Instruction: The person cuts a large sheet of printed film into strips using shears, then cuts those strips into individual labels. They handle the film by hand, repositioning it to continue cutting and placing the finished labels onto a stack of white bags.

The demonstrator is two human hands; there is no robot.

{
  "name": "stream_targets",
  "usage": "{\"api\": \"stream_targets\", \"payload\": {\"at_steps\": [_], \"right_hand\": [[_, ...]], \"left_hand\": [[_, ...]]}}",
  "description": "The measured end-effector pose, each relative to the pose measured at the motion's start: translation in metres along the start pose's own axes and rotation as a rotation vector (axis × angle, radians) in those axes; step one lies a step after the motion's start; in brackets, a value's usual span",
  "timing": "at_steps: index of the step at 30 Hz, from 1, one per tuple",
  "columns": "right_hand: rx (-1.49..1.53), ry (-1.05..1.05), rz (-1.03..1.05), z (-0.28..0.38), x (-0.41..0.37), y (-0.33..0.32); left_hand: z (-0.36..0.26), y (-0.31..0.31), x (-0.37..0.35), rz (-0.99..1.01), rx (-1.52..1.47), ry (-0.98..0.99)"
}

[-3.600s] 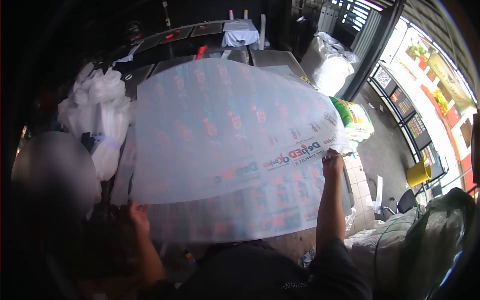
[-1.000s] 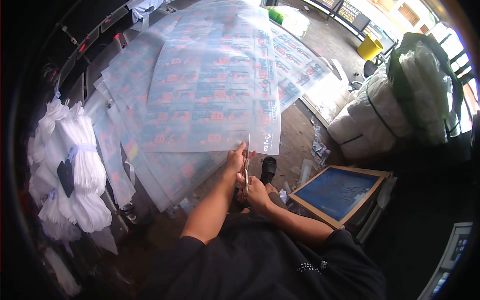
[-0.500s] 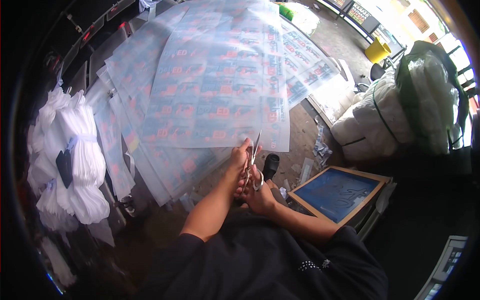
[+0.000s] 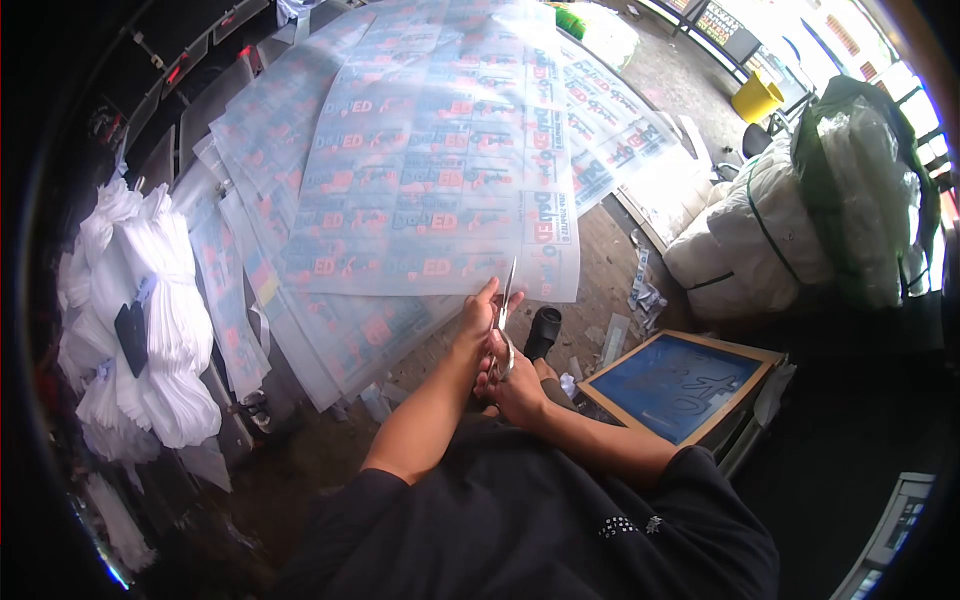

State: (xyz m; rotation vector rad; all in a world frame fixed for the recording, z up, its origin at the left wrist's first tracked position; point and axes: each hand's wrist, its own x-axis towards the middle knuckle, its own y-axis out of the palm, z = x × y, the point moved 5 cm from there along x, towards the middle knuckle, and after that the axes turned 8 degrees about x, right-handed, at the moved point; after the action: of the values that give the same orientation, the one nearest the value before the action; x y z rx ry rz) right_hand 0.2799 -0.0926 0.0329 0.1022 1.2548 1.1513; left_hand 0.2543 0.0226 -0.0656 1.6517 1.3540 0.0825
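Observation:
A large translucent sheet (image 4: 420, 200) with repeated red and dark print spreads out in front of me. My left hand (image 4: 480, 315) pinches its near edge, with the thumb on top. My right hand (image 4: 517, 390) is wrapped round the handles of a pair of metal scissors (image 4: 506, 300). The blades point away from me, close together, at the sheet's edge just right of my left thumb. Whether the sheet lies between the blades is hard to make out. More printed sheets (image 4: 350, 350) lie beneath the top one.
Bundled white material (image 4: 165, 310) hangs at the left. On the right are a wood-framed blue screen (image 4: 670, 390) and big wrapped white bundles (image 4: 745, 235). Paper scraps (image 4: 645, 290) litter the floor near a black shoe (image 4: 543, 332). A yellow bucket (image 4: 757, 98) stands farther back.
The scissors' handles have come together and the blades have closed, now pointing slightly more upright. My left hand keeps its hold on the sheet's edge in nearly the same place.

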Motion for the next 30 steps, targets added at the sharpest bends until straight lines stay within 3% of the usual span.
{"api": "stream_targets", "payload": {"at_steps": [12,18,20,23,26,30], "right_hand": [[-0.188,-0.196,-0.051,0.010,0.016,-0.004],[-0.217,-0.173,-0.088,0.035,0.021,-0.002],[-0.239,-0.177,-0.078,0.042,0.025,0.000],[-0.221,-0.167,-0.063,0.047,0.042,-0.003],[-0.253,-0.163,-0.044,0.054,0.053,0.000],[-0.243,-0.171,-0.038,0.060,0.075,0.000]], "left_hand": [[-0.003,-0.003,-0.009,-0.077,0.161,-0.009],[-0.008,-0.008,-0.027,-0.074,0.201,-0.097],[-0.006,-0.006,-0.033,-0.034,0.150,-0.237],[0.002,-0.028,-0.023,0.132,0.055,-0.161],[-0.008,-0.022,-0.036,-0.005,0.061,-0.024],[-0.009,-0.032,-0.042,-0.029,0.057,0.043]]}}
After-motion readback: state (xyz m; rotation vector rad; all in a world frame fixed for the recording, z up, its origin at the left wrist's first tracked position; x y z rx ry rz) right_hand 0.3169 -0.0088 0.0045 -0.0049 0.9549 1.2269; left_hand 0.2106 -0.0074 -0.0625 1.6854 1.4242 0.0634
